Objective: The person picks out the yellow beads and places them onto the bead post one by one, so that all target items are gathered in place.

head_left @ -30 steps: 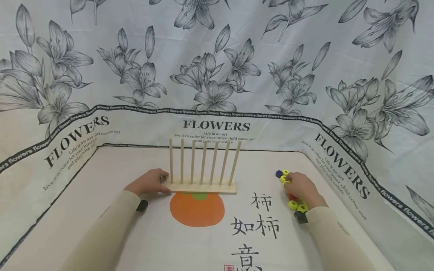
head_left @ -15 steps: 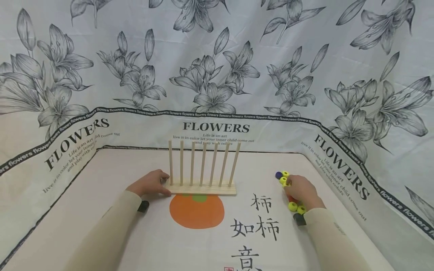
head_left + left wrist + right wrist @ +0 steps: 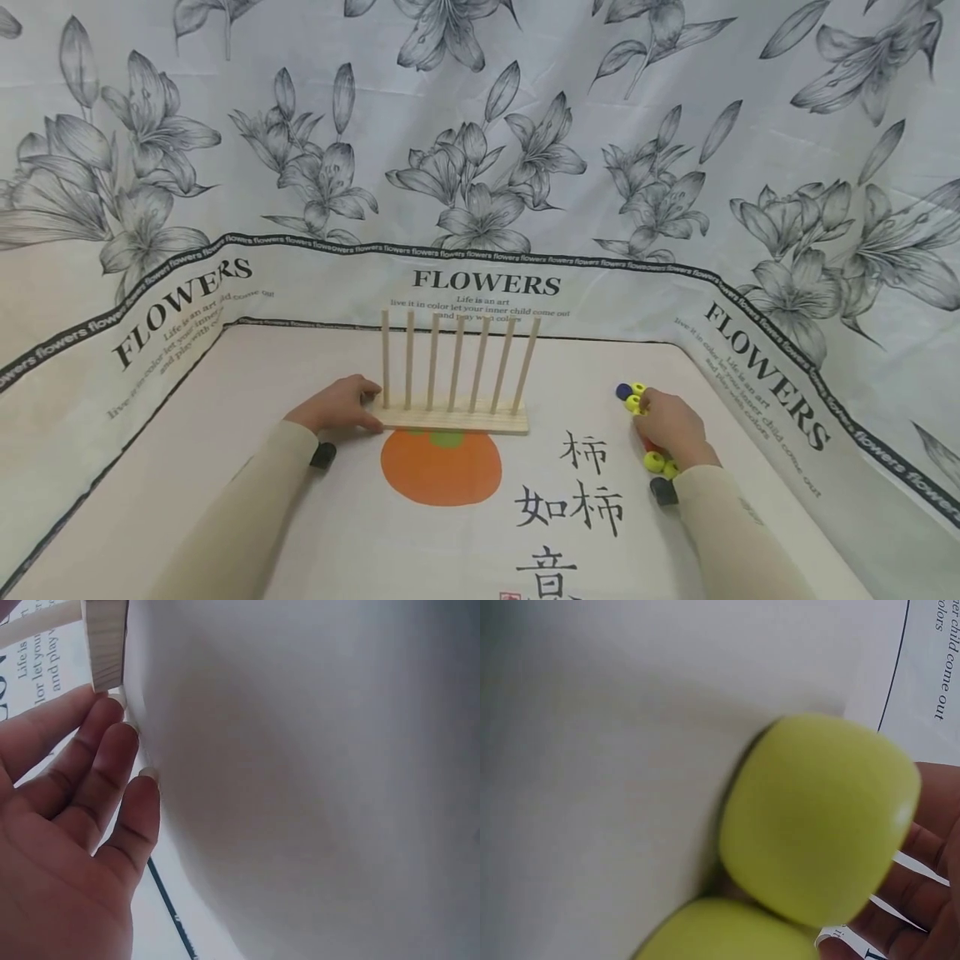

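A pale wooden rack (image 3: 453, 422) with several upright pegs stands on the table. My left hand (image 3: 337, 406) holds the left end of its base, thumb at the front corner and fingers behind. In the left wrist view, fingertips meet the wooden end (image 3: 106, 649) of the base. On the right, my right hand (image 3: 675, 427) reaches down over a cluster of beads, its fingers partly hidden. Yellow beads (image 3: 654, 462), a dark blue bead (image 3: 624, 391) and a bit of red (image 3: 647, 442) show around it. A large yellow bead (image 3: 821, 821) covers part of the fingers; I cannot tell whether they pinch one.
The white tablecloth carries an orange persimmon print (image 3: 441, 471) in front of the rack and black characters (image 3: 573, 504) to its right. A flower-printed curtain (image 3: 480, 183) rises behind and along both sides. Each wrist wears a small black device.
The view shifts slightly as the head moves. Both hands stay nearly in place, and the right hand covers a little more of the red and the yellow beads near its wrist.
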A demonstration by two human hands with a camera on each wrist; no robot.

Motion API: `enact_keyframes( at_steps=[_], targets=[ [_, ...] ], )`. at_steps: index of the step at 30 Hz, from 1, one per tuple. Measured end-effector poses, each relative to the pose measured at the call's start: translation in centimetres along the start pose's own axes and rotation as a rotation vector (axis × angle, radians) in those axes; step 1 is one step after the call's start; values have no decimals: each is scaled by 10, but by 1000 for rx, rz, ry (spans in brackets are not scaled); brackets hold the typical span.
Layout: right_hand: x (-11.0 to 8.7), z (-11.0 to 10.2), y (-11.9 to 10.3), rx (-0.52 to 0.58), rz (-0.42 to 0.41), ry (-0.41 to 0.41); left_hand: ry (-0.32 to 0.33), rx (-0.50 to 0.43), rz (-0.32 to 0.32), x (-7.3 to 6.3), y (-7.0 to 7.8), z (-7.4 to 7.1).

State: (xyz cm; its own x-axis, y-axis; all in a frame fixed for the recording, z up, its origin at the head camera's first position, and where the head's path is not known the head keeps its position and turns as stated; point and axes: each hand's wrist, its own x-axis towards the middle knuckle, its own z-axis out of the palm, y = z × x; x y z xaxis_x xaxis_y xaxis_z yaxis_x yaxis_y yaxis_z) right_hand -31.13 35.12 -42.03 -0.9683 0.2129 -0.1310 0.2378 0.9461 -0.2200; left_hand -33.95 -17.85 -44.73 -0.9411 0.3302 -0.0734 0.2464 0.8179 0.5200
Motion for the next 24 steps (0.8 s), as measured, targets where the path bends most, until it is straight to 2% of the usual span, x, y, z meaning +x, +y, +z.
enact_keyframes(
  at_steps=[7, 14, 20, 24],
  targets=[
    [-4, -2, -4, 18, -11, 10, -5, -19, -2, -1, -4, -1],
    [-6, -7, -7, 21, -63, 50, -12, -24, -1, 0, -1, -3],
    [-7, -13, -19, 62, -90, 50, -24, -11, -24, 1, -2, -3],
    [-9, -16, -28, 67, -128, 83, -20, -8, -18, 2, -3, -3]
  ],
)
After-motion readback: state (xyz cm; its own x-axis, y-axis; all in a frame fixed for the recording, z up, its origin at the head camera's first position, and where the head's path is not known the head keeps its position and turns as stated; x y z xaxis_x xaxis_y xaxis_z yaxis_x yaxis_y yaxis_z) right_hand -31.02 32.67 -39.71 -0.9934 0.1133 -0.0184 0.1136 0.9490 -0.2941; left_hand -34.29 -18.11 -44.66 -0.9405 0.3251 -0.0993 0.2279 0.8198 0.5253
